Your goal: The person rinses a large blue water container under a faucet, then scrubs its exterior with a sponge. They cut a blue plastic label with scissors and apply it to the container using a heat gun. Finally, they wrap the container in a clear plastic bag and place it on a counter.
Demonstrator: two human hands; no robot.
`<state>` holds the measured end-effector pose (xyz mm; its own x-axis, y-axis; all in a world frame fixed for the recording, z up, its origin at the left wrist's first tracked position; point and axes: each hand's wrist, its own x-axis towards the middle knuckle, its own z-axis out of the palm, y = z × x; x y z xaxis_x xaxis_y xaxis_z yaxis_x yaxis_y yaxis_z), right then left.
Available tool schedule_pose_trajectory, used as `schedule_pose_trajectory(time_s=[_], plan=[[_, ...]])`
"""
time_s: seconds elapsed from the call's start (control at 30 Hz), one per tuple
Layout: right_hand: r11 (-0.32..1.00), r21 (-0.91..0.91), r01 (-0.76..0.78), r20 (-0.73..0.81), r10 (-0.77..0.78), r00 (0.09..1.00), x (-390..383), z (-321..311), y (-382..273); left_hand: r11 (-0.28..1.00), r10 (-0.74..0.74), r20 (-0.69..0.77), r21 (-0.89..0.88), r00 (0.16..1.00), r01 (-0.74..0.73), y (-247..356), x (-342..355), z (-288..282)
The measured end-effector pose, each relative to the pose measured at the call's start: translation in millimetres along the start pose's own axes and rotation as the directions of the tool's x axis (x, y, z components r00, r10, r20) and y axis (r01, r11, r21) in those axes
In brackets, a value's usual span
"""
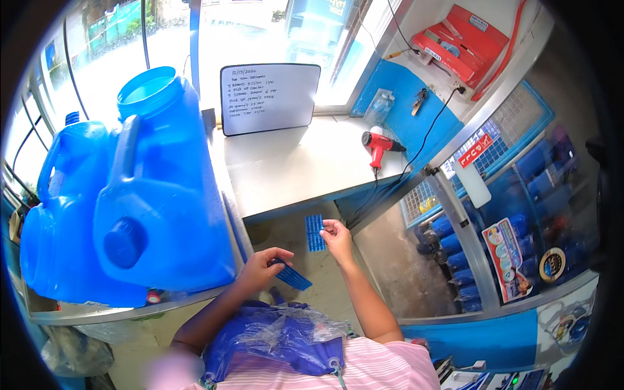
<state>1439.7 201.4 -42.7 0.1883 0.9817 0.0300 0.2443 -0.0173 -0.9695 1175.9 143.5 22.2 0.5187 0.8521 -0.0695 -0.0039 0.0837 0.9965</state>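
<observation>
White counter (273, 175) by bright window (250, 39), large blue jugs (166, 224) at left, whiteboard (270, 97) and red heat gun (379, 143) on counter.
Right hand (337, 240) pinches one blue sheet (314, 233) near-upright, thumb against fingers, just off counter's front edge; left hand (261, 268) holds second blue sheet (296, 278) by its upper end, tilted, lower, finger contact partly hidden. Sheets apart, both above floor (276, 234).

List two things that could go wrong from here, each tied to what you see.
1. The right hand pinches a blue sheet near its edge, so it might slip to the floor.
2. The red tool's cord runs over the edge of the table; a snag could perhaps drag the tool off.
</observation>
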Motion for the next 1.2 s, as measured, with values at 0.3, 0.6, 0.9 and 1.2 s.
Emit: schedule_pose_trajectory(time_s=[0.3, 0.6, 0.9, 1.2], plan=[[0.976, -0.219, 0.006, -0.257, -0.064, 0.964, 257.5, -111.1, 87.5, 0.998, 0.006, -0.300, 0.061, 0.954, 0.013, -12.3, 77.3, 11.4], [0.615, -0.670, -0.416, -0.556, -0.045, 0.830, 410.9, -186.5, 107.0, 0.995, -0.093, -0.743, -0.097, 0.663, 0.031, -19.3, 135.8, 85.3], [0.832, -0.486, -0.267, -0.417, 0.048, 0.907, 489.3, -223.4, 172.0, 0.997, -0.068, -0.908, -0.042, 0.412, 0.072, -26.2, 113.3, 118.9], [0.841, -0.057, 0.539, -0.048, -0.541, 0.839, 310.7, -246.5, 82.3, 0.999, -0.047, -0.964, -0.048, -0.262, -0.001, -53.0, -38.0, 118.8]])
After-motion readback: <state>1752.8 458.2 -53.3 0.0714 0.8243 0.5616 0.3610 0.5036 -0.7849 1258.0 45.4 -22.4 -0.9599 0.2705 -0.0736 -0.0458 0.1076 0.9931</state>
